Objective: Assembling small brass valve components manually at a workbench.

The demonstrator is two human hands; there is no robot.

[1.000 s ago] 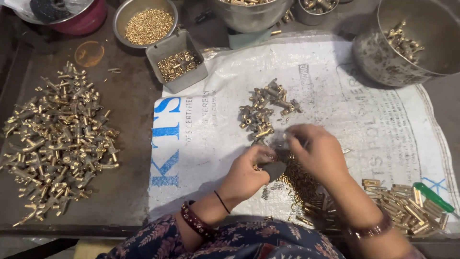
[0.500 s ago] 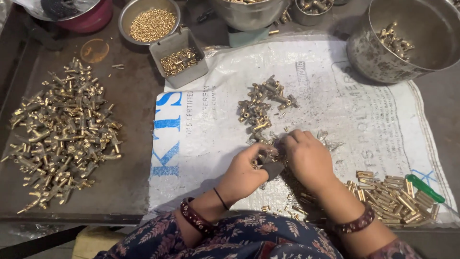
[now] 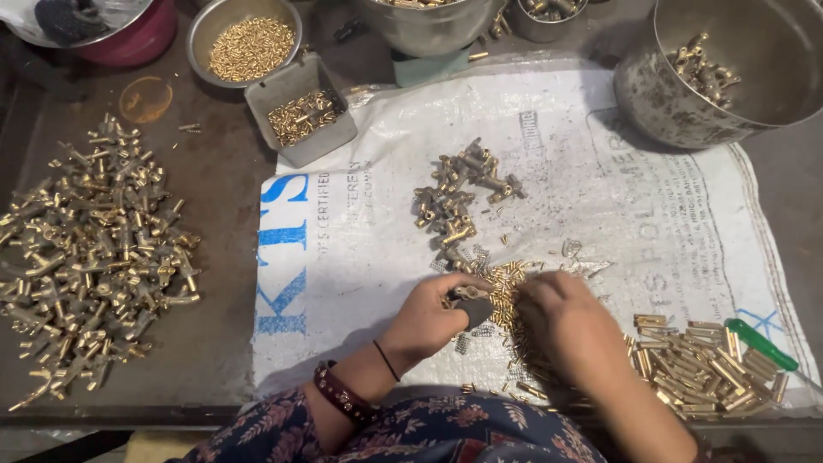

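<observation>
Hands meet low on a white woven sack [image 3: 600, 197] spread over a dark worktable [image 3: 219, 214]. The left hand [image 3: 429, 317] is curled closed around a small dark fitting [image 3: 470, 302], which sits between the thumb and the bent fingers [image 3: 454, 283] with its end poking out toward the right. The right hand [image 3: 570, 330] lies palm-down just beside it, fingers [image 3: 536, 291] bent onto a scatter of small brass pins [image 3: 506, 287] that runs under both hands; whether those fingers pinch a pin or only rest on them cannot be told. Just above the hands, apart from them, lies a loose cluster of brass fittings [image 3: 463, 193]. To the right of the right forearm, near the sack's edge, is a pile of short brass tubes [image 3: 703, 364] with a green-handled tool [image 3: 759, 343] touching its far side. On the bare table to the left, well apart from the hands, spreads a big heap of brass tap-like parts [image 3: 90, 257]. Along the far edge stand a round bowl of tiny brass pieces [image 3: 250, 43], a square grey tin [image 3: 302, 107] holding more just beside it, and at the right corner a large steel pot [image 3: 729, 69] with a few brass parts at its bottom. A dark beaded bracelet [image 3: 343, 396] and a thin black band circle the left wrist.
</observation>
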